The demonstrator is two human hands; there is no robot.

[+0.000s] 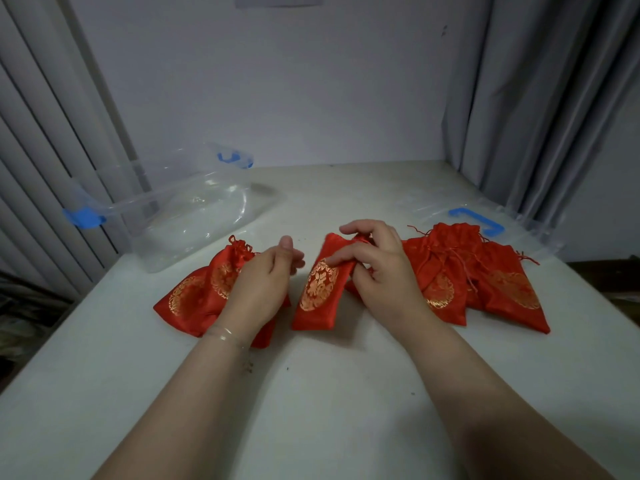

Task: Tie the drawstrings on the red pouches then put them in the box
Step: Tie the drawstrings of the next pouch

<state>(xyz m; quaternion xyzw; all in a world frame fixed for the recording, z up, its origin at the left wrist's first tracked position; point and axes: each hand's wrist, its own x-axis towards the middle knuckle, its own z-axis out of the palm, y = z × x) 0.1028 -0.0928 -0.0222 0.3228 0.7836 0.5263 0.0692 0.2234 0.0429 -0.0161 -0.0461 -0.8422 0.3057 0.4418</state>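
Head view: right hand [377, 268] grip pinches the middle pouch [320, 289] at its gathered neck, fingers curled round the fabric. Left hand [266, 282], just left of that grip, is loosely curled; can't tell if it holds a cord. Pouch is red satin w/ gold round motif: light, soft, prob. slippery, so take it by neck or drawstrings. Clear box [194, 209] lies beyond-left on the surface [311, 393].

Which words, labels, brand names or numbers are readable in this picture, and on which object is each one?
None can be read.
The red pouches carry only round gold ornaments, too blurred to tell whether they hold any characters.
The clear plastic box and its lid show no label.
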